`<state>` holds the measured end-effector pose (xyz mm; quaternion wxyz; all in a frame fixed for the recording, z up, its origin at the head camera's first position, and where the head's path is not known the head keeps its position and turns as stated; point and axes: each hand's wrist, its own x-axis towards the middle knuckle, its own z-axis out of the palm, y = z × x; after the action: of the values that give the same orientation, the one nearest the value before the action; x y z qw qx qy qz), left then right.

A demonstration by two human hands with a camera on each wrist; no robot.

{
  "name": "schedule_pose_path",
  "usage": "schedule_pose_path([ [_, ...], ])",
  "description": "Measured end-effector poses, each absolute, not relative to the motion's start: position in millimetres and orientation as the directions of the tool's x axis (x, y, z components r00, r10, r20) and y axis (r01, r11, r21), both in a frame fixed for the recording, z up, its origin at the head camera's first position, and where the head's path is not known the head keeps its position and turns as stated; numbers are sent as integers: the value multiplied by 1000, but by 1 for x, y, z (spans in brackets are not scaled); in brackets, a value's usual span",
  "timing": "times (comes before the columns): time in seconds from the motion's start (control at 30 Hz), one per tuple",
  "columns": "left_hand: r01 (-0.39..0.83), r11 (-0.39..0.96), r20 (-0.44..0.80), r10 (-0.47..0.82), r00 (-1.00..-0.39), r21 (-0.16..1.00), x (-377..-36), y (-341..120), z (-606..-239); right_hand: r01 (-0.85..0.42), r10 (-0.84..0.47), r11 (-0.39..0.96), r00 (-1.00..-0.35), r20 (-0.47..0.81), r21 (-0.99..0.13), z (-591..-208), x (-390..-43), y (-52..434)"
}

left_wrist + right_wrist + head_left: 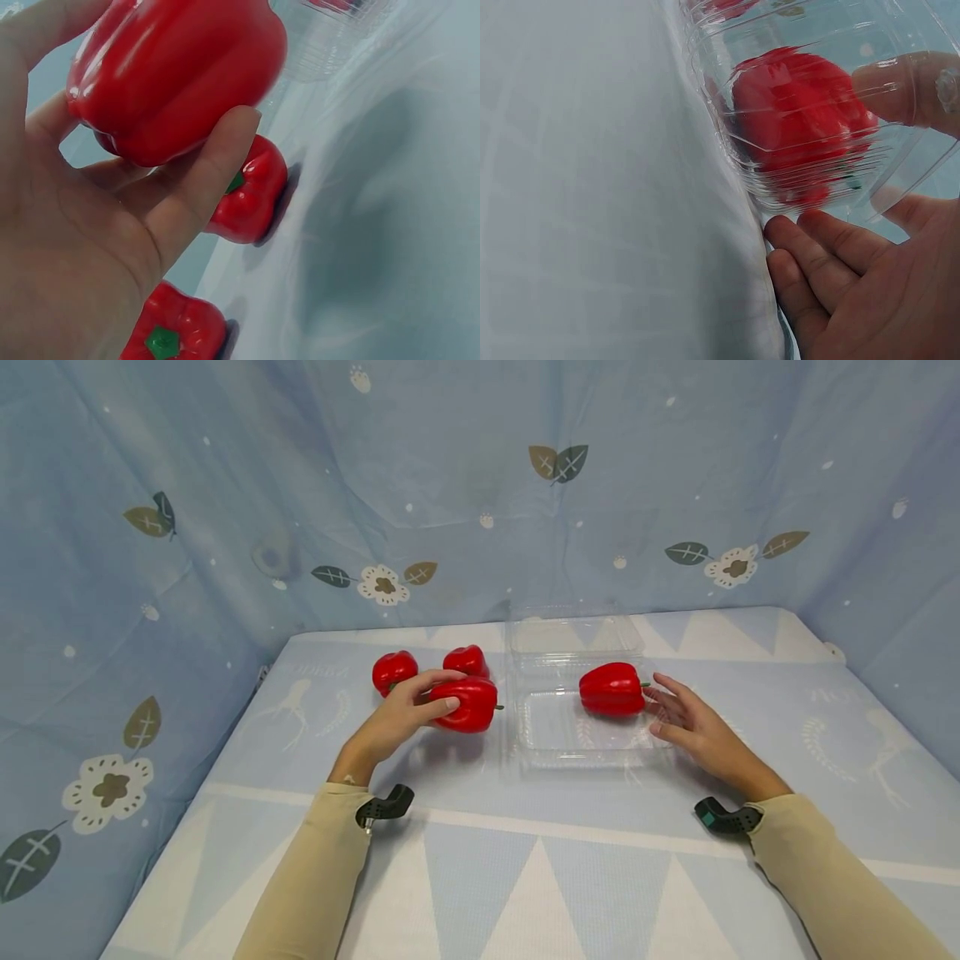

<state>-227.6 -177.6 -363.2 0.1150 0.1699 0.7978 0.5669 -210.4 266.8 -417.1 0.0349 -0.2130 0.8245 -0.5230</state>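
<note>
Left hand (401, 714) wraps fingers and thumb round a red pepper (468, 703), held just left of the clear tray (577, 739); the wrist view shows the thumb (199, 191) pressed under the fruit, palm cupping it. Two more peppers (393, 670) sit on the cloth behind, near each other. Right hand (686, 718) lies with fingers relaxed and spread against the tray's right edge, gripping nothing, beside the pepper already inside (611, 689). Judgement: the held pepper goes into the tray's free front part. Best to keep the right hand bracing the flimsy wall so the tray does not slide, carry the fruit over the rim, and lower it clear of the first pepper.
</note>
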Motion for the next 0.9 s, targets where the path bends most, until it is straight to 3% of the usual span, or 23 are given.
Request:
schedule_pose_path([
  [0.3,148,315,33,344,-938,938,-227,-170,-364,-311,-379,385,-912,158,-869,-417,-210,268],
  [0.9,193,203,112,352,-929,960,-238,-148,-357,-301,-374,408,-916,143,-862,-415,-209,266],
])
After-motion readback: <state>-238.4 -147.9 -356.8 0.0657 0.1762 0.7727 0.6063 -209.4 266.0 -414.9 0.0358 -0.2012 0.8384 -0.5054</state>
